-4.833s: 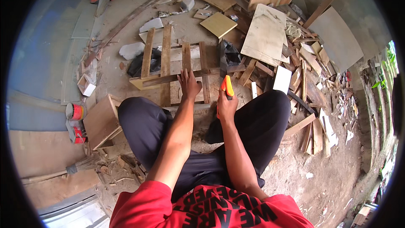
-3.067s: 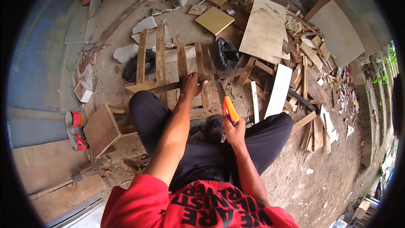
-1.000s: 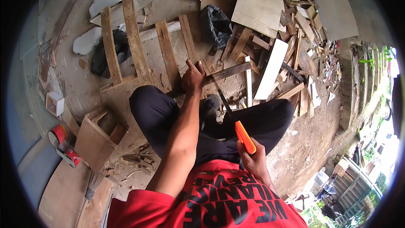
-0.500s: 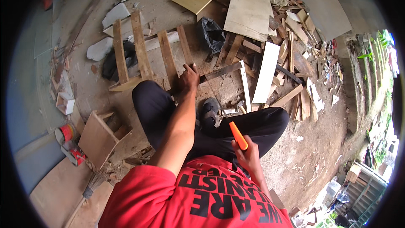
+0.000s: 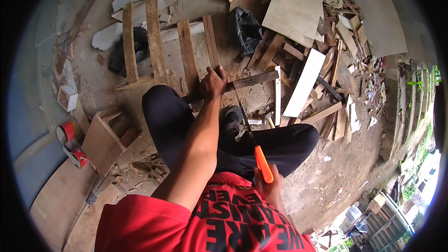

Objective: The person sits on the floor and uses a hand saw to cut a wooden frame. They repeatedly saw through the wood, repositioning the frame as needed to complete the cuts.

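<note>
My left hand (image 5: 213, 84) is closed round a wooden board (image 5: 254, 80) that runs crosswise in front of me and sticks out to the right. Slats of a wooden frame (image 5: 186, 51) stretch away from that hand on the far side. My right hand (image 5: 269, 183), low and near my shirt, grips the orange handle of a handsaw (image 5: 263, 163). The saw's thin dark blade slants up and left from the handle to the board, just right of my left hand. How deep the blade sits in the wood cannot be made out.
A white board (image 5: 304, 84) and a heap of scrap wood (image 5: 336, 65) lie to the right. Ahead is a black plastic bag (image 5: 246, 30). A hammer (image 5: 269, 120) rests near my foot. On the left stand a wooden box (image 5: 102, 142) and a red can (image 5: 69, 131).
My right hand has drawn the handsaw back toward my body, and more of its blade shows. My left hand keeps its hold on the board. The whole view has shifted slightly.
</note>
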`<state>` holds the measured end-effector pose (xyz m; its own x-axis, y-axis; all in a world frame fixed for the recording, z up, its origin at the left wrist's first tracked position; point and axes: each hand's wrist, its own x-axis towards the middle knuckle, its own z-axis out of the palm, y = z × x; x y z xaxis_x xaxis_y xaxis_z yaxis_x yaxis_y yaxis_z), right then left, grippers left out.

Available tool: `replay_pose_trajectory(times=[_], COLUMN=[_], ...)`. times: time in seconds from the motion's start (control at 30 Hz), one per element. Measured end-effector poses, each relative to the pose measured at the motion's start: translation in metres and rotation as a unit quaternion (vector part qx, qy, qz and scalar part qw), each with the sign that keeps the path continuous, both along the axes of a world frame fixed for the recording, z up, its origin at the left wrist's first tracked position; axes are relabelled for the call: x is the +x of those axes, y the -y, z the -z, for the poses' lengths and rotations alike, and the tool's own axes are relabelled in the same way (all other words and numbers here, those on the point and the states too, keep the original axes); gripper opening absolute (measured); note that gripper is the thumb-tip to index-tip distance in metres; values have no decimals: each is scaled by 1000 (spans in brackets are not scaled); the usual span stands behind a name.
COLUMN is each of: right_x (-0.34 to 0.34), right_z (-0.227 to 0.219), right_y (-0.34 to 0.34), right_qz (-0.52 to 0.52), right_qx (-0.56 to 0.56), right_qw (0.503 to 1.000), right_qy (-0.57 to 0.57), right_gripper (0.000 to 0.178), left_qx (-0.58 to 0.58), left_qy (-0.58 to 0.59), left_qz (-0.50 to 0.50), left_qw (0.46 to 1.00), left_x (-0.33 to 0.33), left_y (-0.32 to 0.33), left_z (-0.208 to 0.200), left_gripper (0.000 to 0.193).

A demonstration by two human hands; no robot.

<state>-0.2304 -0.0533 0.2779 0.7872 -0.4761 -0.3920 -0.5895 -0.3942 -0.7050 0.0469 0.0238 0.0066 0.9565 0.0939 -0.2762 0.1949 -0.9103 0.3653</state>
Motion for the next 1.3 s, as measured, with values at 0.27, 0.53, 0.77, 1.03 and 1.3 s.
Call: replay_pose_trajectory(times=[0.27, 0.53, 0.77, 1.03, 1.3], right_x=[154, 1, 9, 171, -19], right_z=[108, 49, 17, 116, 51], right_y=[-1, 0, 7, 9, 5], right_qz=[1, 36, 41, -10, 31], right_qx=[10, 68, 53, 3, 54], right_qw=[995, 996, 997, 995, 997], right_qy=[101, 44, 25, 96, 51], right_gripper=[23, 24, 20, 27, 22], left_qx=[-15, 5, -8, -25, -25], left_qy=[-31, 37, -4, -47, -17], left_qz=[7, -4, -3, -2, -14], left_qw=[999, 999, 1000, 999, 999], left_x=[3, 3, 4, 5, 7], left_y=[2, 2, 1, 3, -2], left_z=[-30, 1, -12, -29, -18], left_gripper=[50, 48, 47, 47, 45])
